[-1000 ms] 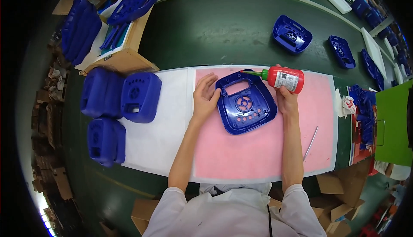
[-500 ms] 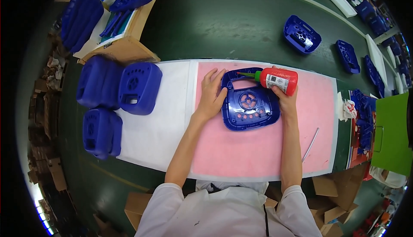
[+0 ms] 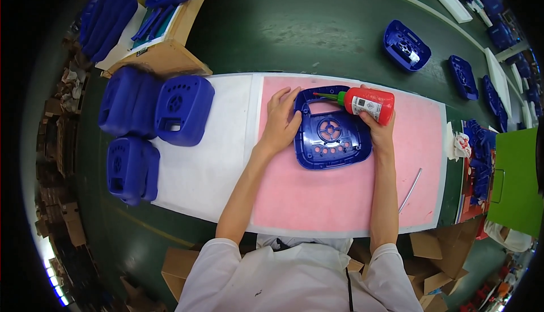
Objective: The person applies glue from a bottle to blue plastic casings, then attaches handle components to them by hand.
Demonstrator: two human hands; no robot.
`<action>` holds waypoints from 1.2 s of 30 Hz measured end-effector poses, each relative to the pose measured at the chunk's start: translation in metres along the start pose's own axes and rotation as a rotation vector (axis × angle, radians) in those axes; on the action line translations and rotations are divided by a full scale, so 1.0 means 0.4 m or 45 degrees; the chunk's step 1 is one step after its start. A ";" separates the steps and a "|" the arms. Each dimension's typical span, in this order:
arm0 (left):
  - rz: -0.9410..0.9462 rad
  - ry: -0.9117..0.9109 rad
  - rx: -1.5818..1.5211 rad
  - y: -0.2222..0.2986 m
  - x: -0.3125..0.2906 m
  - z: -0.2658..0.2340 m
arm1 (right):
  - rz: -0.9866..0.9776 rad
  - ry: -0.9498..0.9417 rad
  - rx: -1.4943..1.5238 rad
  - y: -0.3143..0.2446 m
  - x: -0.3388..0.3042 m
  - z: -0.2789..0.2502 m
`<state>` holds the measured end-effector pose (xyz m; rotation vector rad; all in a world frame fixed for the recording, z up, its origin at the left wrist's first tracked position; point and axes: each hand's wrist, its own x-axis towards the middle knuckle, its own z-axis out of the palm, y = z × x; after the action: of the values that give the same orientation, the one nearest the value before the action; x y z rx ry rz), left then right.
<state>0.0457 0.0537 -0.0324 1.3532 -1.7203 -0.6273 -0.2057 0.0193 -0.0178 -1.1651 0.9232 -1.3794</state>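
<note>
A blue plastic cover (image 3: 334,152) lies on the pink sheet in front of me, inner side up, with a round grille, a row of holes and a rectangular opening. My left hand (image 3: 280,120) grips its left edge, thumb and fingers closed at the rim. In my right hand (image 3: 378,126) is a red squeeze bottle (image 3: 369,104) with a green cap and a thin nozzle, tilted on its side. The nozzle tip points left, at the cover's upper left corner; whether it touches cannot be seen. The right fingers are partly hidden behind the bottle.
Blue housings (image 3: 184,111) stand stacked at the left on white sheet. A thin metal rod (image 3: 410,190) lies right on the pink sheet (image 3: 317,204). Blue shells (image 3: 406,45) sit on the green surface beyond. A wooden box (image 3: 158,57), crumpled tissue (image 3: 462,145) and green bin (image 3: 514,181) flank the area.
The whole view has shifted slightly. Both hands, the bottle and the cover keep nearly the same places relative to each other, with the nozzle still at the cover's upper left.
</note>
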 end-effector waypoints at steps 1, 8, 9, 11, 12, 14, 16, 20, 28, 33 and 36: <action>0.000 0.000 0.000 -0.001 0.000 0.001 | 0.000 0.000 -0.001 0.000 0.000 0.001; -0.037 -0.003 0.004 -0.008 -0.002 0.003 | -0.014 -0.011 0.077 0.003 0.000 -0.003; -0.023 0.006 -0.006 -0.008 -0.001 0.004 | -0.012 -0.017 0.091 0.004 0.000 -0.005; -0.022 0.007 -0.002 -0.011 -0.001 0.004 | -0.014 -0.010 0.110 0.009 0.000 -0.006; -0.021 0.007 0.001 -0.011 -0.002 0.004 | -0.015 -0.002 0.129 0.010 0.000 -0.007; -0.021 0.004 -0.004 -0.010 -0.002 0.002 | -0.011 -0.005 0.120 0.008 0.000 -0.006; -0.020 0.002 -0.010 -0.010 -0.003 0.001 | -0.008 -0.009 0.111 0.006 -0.002 -0.007; -0.012 -0.010 0.003 -0.011 -0.004 0.001 | 0.004 -0.018 0.154 0.004 -0.004 -0.011; 0.058 -0.048 0.006 -0.005 0.001 -0.011 | -0.046 -0.064 0.096 0.000 -0.002 -0.012; 0.153 -0.154 0.083 0.005 0.003 -0.012 | 0.059 0.108 0.247 0.001 0.000 0.002; 0.110 -0.135 0.074 0.002 0.000 -0.011 | 0.079 0.055 0.216 0.022 -0.002 -0.015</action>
<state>0.0489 0.0544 -0.0295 1.2980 -1.8840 -0.6141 -0.2095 0.0186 -0.0276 -0.9743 0.8480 -1.4091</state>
